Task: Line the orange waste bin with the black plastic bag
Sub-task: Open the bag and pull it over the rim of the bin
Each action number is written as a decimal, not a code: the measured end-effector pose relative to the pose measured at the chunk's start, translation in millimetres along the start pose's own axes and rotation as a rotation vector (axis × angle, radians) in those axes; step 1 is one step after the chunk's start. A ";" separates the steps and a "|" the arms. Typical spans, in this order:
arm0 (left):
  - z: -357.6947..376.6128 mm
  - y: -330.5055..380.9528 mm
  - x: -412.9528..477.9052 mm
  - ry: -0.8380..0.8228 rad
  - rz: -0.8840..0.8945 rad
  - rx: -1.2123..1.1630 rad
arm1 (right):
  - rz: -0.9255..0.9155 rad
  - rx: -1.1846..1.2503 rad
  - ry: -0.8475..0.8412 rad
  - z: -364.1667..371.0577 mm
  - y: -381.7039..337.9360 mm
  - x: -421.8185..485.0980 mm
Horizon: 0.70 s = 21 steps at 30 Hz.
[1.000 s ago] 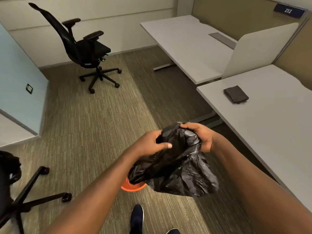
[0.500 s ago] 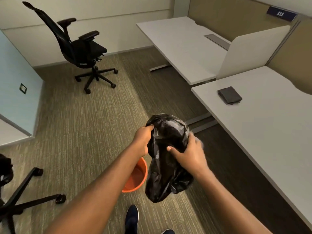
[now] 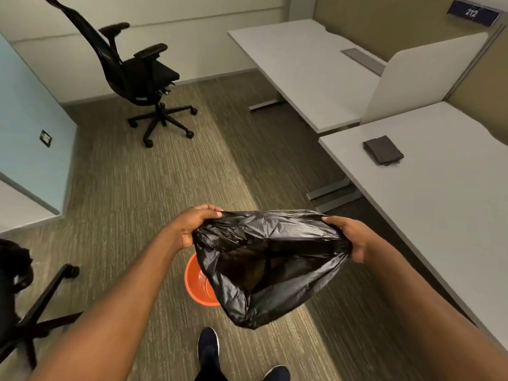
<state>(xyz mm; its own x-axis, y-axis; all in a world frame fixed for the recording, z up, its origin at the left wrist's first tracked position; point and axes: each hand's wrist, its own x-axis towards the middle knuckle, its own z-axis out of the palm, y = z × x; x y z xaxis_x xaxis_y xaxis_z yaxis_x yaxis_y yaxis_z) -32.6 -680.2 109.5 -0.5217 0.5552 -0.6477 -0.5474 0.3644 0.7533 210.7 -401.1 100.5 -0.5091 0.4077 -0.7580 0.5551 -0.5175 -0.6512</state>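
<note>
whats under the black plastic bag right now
The orange waste bin stands on the carpet below the black plastic bag; only its left part shows, the rest is covered.

Black plastic bag (image 3: 270, 259) no longer bunched into a narrow bundle between close-set grips: now stretched wide, mouth pulled open toward the camera. Left hand (image 3: 192, 226) moved out to the bag's left rim, right hand (image 3: 349, 237) swung from the front of the bundle to the right rim, well apart. More of the orange waste bin (image 3: 198, 281) hidden beneath the spread bag, only its left part showing below the left grip.
</note>
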 end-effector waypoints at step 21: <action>-103.2 58.3 12.6 0.606 0.886 0.673 | -0.941 -0.548 0.641 188.6 -59.9 -3.1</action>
<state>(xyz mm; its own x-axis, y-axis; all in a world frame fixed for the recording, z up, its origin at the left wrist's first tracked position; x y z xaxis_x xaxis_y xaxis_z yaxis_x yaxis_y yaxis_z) -138.6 -729.1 133.5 -0.8504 0.4372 0.2929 0.4887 0.4498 0.7476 55.0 -513.2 148.9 -0.5301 0.8179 0.2237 0.4293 0.4864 -0.7610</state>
